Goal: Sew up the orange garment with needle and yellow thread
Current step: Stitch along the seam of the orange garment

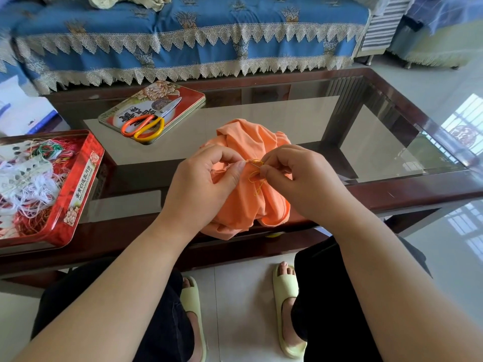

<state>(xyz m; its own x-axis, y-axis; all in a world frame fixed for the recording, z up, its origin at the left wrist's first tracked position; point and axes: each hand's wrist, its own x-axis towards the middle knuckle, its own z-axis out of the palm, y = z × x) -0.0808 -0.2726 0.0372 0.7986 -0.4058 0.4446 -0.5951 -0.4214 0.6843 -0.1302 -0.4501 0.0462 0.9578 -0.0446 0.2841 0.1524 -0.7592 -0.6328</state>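
Head view: my left hand (206,176) pinches the garment (251,178), bunched on the surface's (287,113) near edge; my right hand (295,178) pinches the needle (255,164). Yellow thread (254,176) loops loose; stitching seems midway, with tightening left.

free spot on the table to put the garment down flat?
Bare glass right of the orange garment, out to the table's far right edge; a narrower strip behind it, right of the tin lid with scissors. Left is crowded: thread tin.
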